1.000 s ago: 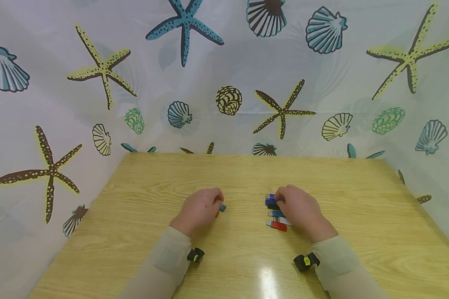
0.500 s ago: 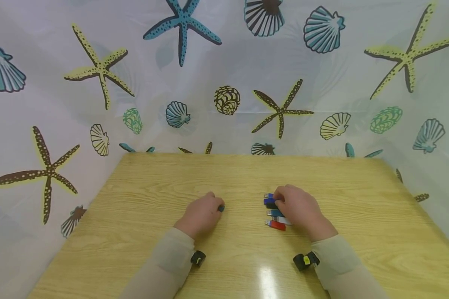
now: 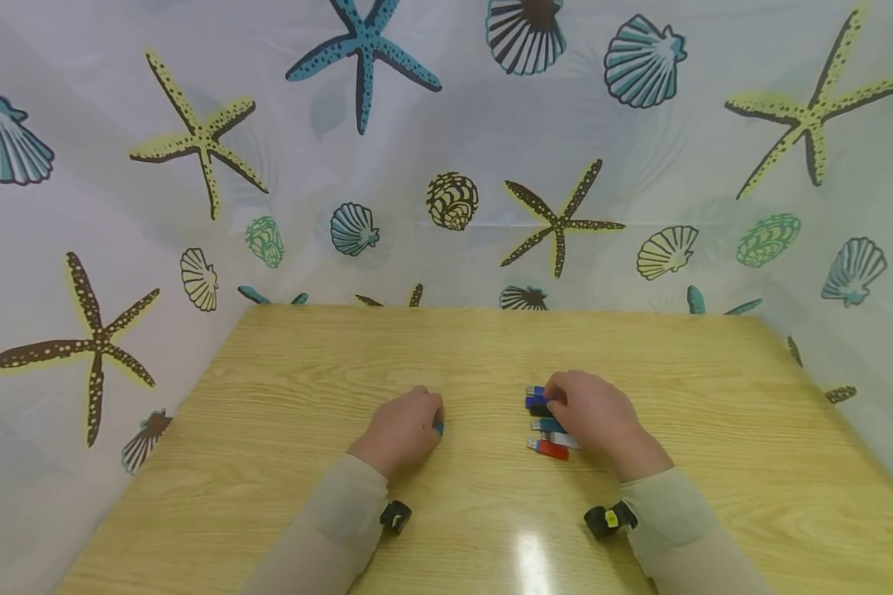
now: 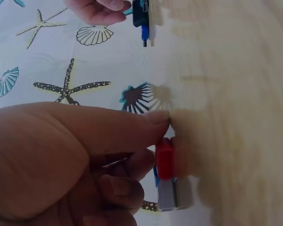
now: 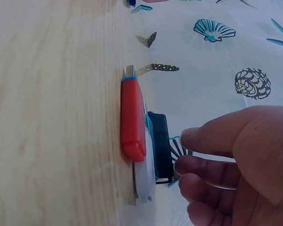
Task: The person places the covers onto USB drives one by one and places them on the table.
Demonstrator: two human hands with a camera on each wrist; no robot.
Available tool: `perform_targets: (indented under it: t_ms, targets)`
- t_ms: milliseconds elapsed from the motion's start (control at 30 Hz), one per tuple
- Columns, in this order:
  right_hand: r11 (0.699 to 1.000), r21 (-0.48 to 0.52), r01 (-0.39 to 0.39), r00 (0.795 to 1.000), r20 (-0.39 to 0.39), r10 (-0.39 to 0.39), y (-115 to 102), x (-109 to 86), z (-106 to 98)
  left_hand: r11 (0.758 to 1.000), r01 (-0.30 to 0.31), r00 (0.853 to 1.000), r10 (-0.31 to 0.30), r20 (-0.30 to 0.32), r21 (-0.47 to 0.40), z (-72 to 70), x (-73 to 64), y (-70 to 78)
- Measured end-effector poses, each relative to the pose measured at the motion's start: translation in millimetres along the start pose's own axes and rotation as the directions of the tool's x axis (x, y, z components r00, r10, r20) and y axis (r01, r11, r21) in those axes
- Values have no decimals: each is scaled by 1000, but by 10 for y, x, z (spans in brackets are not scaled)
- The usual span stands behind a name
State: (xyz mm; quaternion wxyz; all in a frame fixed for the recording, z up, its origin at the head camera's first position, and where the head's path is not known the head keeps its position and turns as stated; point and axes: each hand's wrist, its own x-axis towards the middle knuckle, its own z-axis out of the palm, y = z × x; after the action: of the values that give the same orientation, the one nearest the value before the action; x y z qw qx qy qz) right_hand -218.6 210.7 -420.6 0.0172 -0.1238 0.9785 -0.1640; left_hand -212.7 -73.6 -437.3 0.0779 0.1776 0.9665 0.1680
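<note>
My left hand (image 3: 400, 431) pinches a small blue USB flash drive (image 3: 438, 428), mostly hidden by the fingers. In the left wrist view a red flash drive (image 4: 164, 157) lies right beside the thumb tip, above a grey end piece (image 4: 166, 195). Loosely curled, my right hand (image 3: 594, 420) rests by a row of flash drives, with nothing between thumb and index finger (image 5: 205, 169). That row has a blue drive (image 3: 534, 391), a dark blue one (image 3: 536, 402), a black one (image 5: 161, 146), a teal one (image 3: 546, 425), a white one (image 3: 564, 440) and a red one (image 3: 549, 449).
Both hands work on a light wooden table (image 3: 476, 512). A white sheet (image 3: 417, 99) printed with starfish and shells hangs along its back and sides. Each wrist carries a black strapped device, such as the right wrist camera (image 3: 610, 519).
My left hand has shifted slightly, bringing the blue flash drive a little nearer me; the red one beneath it is now hidden in the head view. My right hand stays nearly still.
</note>
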Motion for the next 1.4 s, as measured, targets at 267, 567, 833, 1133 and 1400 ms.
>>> perform_targets:
  t_ms: [267, 567, 833, 1133, 1400]
  targets:
    - [1000, -2, -2, 1000, 25, 2, -8, 8, 6, 1000, -18, 1000, 18, -21, -25, 2, 5, -4]
    - [999, -34, 37, 997, 71, -35, -33, -21, -34, 997, -5, 992, -5, -125, -81, -72, -15, 71]
    - [996, -68, 64, 991, 119, -55, -27, -24, -17, 993, -32, 986, 12, -163, -117, -122, -26, 102]
    - [993, -100, 59, 988, 147, -44, -27, -24, 0, 989, -57, 984, 33, -174, -137, -131, -23, 106]
    - [995, -92, 29, 989, 147, -15, -4, 6, 56, 988, -54, 985, 29, -168, -147, -137, -28, 128]
